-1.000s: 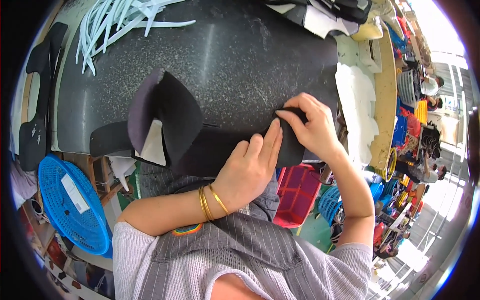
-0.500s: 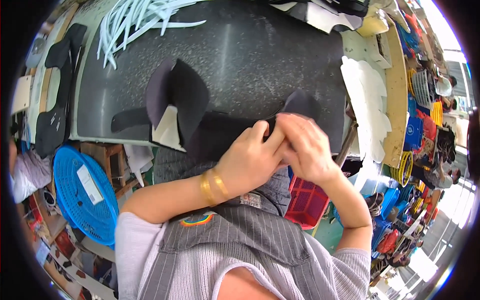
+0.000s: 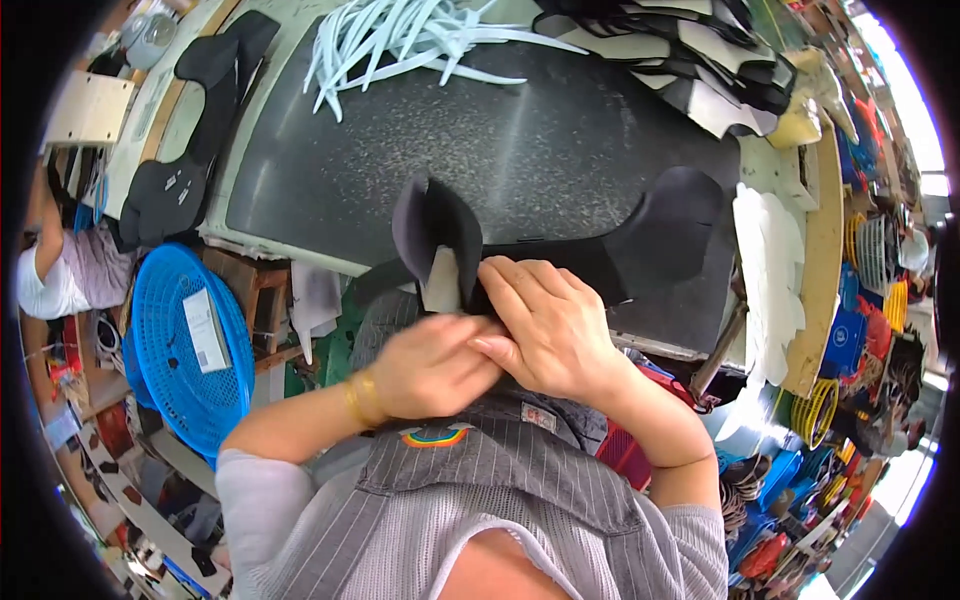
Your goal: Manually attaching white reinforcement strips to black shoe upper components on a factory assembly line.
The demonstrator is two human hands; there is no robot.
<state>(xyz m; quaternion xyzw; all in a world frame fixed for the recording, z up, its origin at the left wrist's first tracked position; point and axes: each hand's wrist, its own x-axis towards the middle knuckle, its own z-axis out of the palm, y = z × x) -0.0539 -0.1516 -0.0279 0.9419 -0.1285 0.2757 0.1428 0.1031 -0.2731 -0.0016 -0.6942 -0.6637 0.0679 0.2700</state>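
A soft black sheet piece (image 3: 575, 252) lies along the front edge of the dark worktop. Its right end is a wide, rounded lobe (image 3: 672, 222); at the left, a folded part (image 3: 465, 232) stands up around a pale patch (image 3: 441, 280). My right hand (image 3: 552, 325) rests on the middle of the black piece beside the fold, fingers laid flat and thumb apart toward my other hand. Just below the pale patch, my left hand (image 3: 430, 368) is nearer my body, its fingers smeared by motion. Whether it touches the piece is hidden.
Pale blue strips (image 3: 420, 40) are heaped at the back of the worktop (image 3: 480, 150). Black and white cut pieces (image 3: 700, 70) are stacked at back right, white sheets (image 3: 768, 285) beyond the right edge. A blue basket (image 3: 190, 350) stands left, near another person's arm (image 3: 48, 235).
My right hand has moved left along the black piece, uncovering its right lobe. My left hand has drawn back toward my body. The whole view has shifted too.
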